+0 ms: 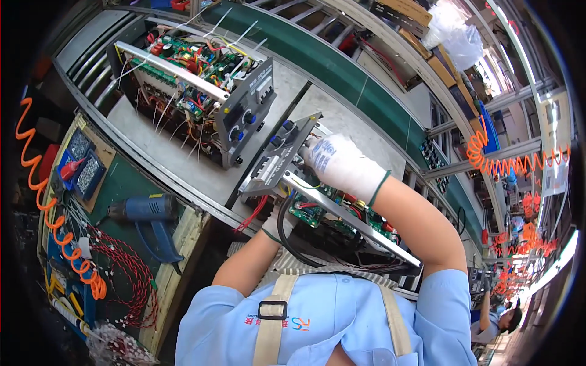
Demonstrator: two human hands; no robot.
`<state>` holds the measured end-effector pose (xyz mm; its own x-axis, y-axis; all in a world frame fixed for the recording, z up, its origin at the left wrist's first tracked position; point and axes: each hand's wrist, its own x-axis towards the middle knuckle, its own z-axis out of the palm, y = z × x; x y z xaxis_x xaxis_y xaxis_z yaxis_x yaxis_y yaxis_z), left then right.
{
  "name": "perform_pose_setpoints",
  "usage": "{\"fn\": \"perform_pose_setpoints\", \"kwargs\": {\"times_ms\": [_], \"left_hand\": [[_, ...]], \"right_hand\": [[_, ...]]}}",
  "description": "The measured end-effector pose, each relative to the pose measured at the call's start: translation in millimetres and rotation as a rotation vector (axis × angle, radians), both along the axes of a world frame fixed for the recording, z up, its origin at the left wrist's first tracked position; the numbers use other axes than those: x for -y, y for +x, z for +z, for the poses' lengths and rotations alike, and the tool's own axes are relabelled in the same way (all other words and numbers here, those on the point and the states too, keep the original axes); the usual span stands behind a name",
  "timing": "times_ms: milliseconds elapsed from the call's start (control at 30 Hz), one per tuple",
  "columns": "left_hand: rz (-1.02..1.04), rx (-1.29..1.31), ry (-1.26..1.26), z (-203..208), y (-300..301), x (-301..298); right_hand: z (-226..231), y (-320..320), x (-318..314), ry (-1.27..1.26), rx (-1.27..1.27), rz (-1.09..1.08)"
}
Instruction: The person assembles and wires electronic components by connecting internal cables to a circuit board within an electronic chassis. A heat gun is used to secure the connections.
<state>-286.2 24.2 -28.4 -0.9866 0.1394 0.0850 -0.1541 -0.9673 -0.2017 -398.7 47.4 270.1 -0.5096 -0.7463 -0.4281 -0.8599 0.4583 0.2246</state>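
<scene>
Whether either grip pinches anything, I cannot tell: the gloved right hand (pixel 343 163) bends behind the front panel (pixel 282 160) of the near chassis (pixel 342 212); the left hand (pixel 281 224), partly hidden, is at its near left side. Another chassis (pixel 183 77) stands far left.

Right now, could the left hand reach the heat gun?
Probably yes: the heat gun lies uncovered, left of the left hand, though that hand, partly hidden at the near machine, would first need to come clear.
</scene>
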Motion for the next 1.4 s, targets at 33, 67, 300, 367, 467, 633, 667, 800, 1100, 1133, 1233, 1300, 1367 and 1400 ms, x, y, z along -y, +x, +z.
{"fn": "perform_pose_setpoints", "kwargs": {"times_ms": [33, 67, 300, 367, 467, 633, 667, 800, 1100, 1133, 1233, 1300, 1367, 1400], "left_hand": [[0.007, 0.015, -0.007, 0.5, 3.6, -0.5], [0.015, 0.021, -0.019, 1.1, 1.8, 2.5], [0.036, 0.049, -0.152, 16.4, -4.0, 24.2], [0.035, 0.064, -0.196, 24.8, 0.8, 28.0], [0.123, 0.449, -0.838, 74.7, 33.5, 42.9], [-0.338, 0.183, -1.976, 179.9, 90.6, 133.5], [-0.016, 0.029, -2.169, 205.6, 84.9, 144.3], [0.592, -0.093, -2.120, 276.5, 20.1, 150.1], [-0.202, -0.184, -1.689, 295.6, -43.6, 145.1], [-0.193, -0.250, -1.745, 296.6, -48.0, 146.0], [-0.293, -0.290, -1.875, 306.5, -56.7, 148.9], [-0.318, -0.395, -2.000, 311.8, -63.3, 148.6], [-0.350, -0.427, -2.097, 317.0, -66.1, 154.5], [-0.324, -0.471, -2.151, 311.4, -66.1, 159.1]], "right_hand": [[-0.3, 2.1, 4.0, 0.007, 0.007, 0.016], [0.9, 1.4, 11.4, 0.063, 0.010, -0.038], [-16.0, -2.6, 8.7, 0.068, -0.054, 0.002], [-16.5, -2.3, -0.2, -0.223, -0.033, 0.063], [-2.9, -7.8, -27.8, -0.596, 0.009, 0.023], [2.9, -5.4, -54.4, -1.166, 0.301, -0.286], [3.1, -1.5, -52.0, -1.215, 0.349, -0.307], [5.7, 13.3, -27.5, -1.293, 0.253, -0.115], [-14.2, 42.4, -40.3, -1.423, 0.264, -0.264], [-12.7, 45.6, -42.2, -1.417, 0.292, -0.322], [-7.7, 56.5, -41.3, -1.394, 0.357, -0.475], [-12.3, 59.9, -40.3, -1.423, 0.257, -0.439], [-9.7, 67.2, -45.3, -1.368, 0.330, -0.588], [-12.1, 68.5, -51.2, -1.262, 0.267, -0.554]]}}
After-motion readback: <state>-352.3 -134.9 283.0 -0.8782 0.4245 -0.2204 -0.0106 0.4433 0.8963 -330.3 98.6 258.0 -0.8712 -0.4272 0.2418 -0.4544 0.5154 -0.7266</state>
